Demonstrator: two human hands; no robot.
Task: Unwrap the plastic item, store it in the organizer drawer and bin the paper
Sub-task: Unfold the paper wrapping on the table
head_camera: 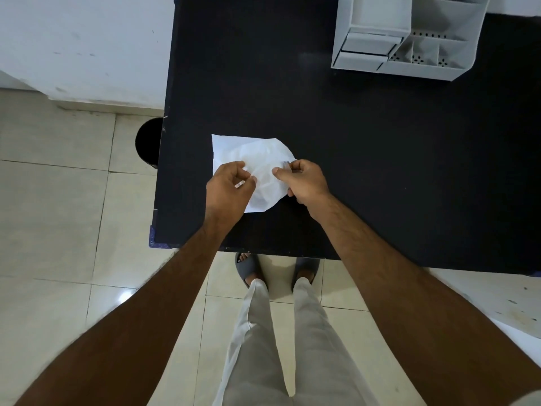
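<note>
Looking down from my head camera, I see a black bench (351, 142) with a sheet of white paper (234, 150) lying near its left front edge, partly opened and crumpled toward its right side. My left hand (229, 190) pinches the paper's near left part, its grip closed on the sheet; something small and pale shows between its fingers, but I cannot tell what. My right hand (304, 180) has its grip closed on the paper's right edge, where a clear, glassy shape that may be the plastic item (285, 165) shows at the fingertips; most of it is hidden. The white organizer (409, 36) stands well apart at the bench's far right, its small drawers (366, 51) facing me and seemingly closed. A dark round bin (147, 142) sits on the tiled floor just beside the bench's left edge. I judge the unwrapping to be under way but unfinished; storing the item in a drawer and binning the paper remain undone.
</note>
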